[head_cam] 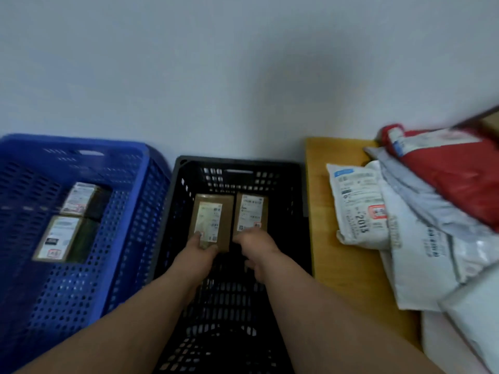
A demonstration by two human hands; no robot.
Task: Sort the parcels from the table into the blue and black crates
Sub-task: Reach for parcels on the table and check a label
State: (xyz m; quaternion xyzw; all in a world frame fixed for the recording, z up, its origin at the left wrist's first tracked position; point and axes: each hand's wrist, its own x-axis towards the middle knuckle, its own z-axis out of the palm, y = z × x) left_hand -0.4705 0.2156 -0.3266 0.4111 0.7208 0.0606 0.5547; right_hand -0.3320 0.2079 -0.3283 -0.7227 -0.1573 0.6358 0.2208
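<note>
Both arms reaching into the perforated black plastic crate (186, 184), left hand (201, 245) pinching a labelled cardboard box (212, 220), right hand (253, 242) fingers curled at its twin (251, 213), hold unclear, blue lattice crate (135, 211) holding two boxes (70, 220), soft crinkled poly mailers (418, 238) heaped on the wooden counter (324, 211).

At the left of the frame, the blue crate (129, 211) has perforated walls. The black crate (297, 190) at centre has slotted walls and holds two brown cardboard boxes (225, 209) with white labels. At the right, the table (321, 184) is yellowish wood, bearing a white mailer (353, 206) with black print, a grey-white bag (421, 252) and a red bag (459, 174).
</note>
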